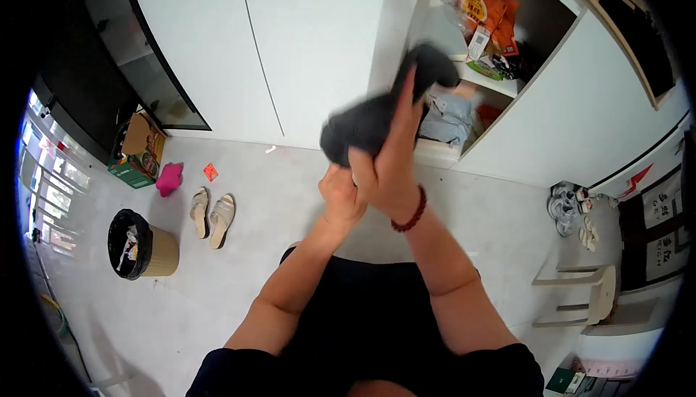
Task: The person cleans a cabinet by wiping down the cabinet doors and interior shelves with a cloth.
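A dark, soft-looking item [366,123], blurred by motion, is held up in front of my body; I cannot make out exactly what it is. My left hand [342,192] is closed at its lower end, just below the dark material. Against its right side lies my right hand [391,154], with a red bead bracelet at the wrist, fingers pointing up along the item and the thumb on its lower part. Behind it stands an open cabinet [522,118] with an orange bag [487,11] on the upper shelf and grey cloth [447,118] below.
On the floor at left are a trash bin [163,252], sandals [221,221], a pink item [169,179], a red card [210,172] and a green box [136,154]. At right are a chair [600,295] and several shoes [563,210].
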A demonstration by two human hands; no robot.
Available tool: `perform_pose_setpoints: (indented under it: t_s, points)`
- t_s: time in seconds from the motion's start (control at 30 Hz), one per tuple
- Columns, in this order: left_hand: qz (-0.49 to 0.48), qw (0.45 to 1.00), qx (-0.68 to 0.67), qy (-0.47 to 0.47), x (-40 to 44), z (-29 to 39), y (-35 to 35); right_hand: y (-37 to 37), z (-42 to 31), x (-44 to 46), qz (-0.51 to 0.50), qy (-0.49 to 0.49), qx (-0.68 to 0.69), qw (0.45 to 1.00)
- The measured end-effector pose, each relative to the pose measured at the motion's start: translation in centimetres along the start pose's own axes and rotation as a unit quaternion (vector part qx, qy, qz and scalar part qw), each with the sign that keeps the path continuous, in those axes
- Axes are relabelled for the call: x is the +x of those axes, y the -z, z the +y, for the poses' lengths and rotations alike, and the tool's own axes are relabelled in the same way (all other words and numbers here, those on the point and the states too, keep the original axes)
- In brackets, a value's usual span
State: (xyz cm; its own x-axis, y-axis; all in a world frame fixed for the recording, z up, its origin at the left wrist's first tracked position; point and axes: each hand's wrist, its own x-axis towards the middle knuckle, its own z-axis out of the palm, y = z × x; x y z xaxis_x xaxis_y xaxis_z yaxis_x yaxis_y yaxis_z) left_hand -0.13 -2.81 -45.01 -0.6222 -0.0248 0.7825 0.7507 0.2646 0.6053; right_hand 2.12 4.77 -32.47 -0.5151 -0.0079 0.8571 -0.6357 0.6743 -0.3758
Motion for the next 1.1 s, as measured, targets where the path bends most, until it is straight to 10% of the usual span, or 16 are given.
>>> perform_pose_setpoints:
  t_s: [0.23,0.4,0.53,0.7,0.77,0.97,1.07,1.1]
  points:
    - [-0.044,0.999,0.005,0.027,-1.0,-1.0,0.1,0.8,0.9,-1.1,-0.049,0.006,-0.003,0.999]
    - [-0.038,0.999,0.012,0.006,0.1,0.4,0.8,2.8,-2.8,10.0,0.093,0.148,0.022,0.984]
    - [-0.094,0.987,-0.047,0.125,-0.4,0.8,1.0,2.0,-2.0,6.2,0.029,0.015,0.036,0.999]
    - [-0.017,0.863,-0.385,0.327,-0.9,-0.4,0.4,-0.2,1.4,-5.5,-0.070,-0.101,0.045,0.991]
    - [-0.073,0.900,-0.289,0.318,-1.2,-0.3,1.0,0.5,1.1,-5.9,-0.070,-0.140,0.055,0.986]
    - [-0.066,0.727,-0.517,0.447,1.8,2.8,3.1,3.4,-0.6,-3.9,-0.041,-0.202,0.050,0.977]
    - [-0.141,0.987,-0.070,0.037,3.0,6.2,6.9,5.0,-2.3,-1.9,-0.050,-0.271,0.140,0.951]
    - [-0.169,0.935,-0.265,0.164,3.2,7.0,6.7,5.8,-3.2,-1.0,-0.079,-0.235,0.080,0.965]
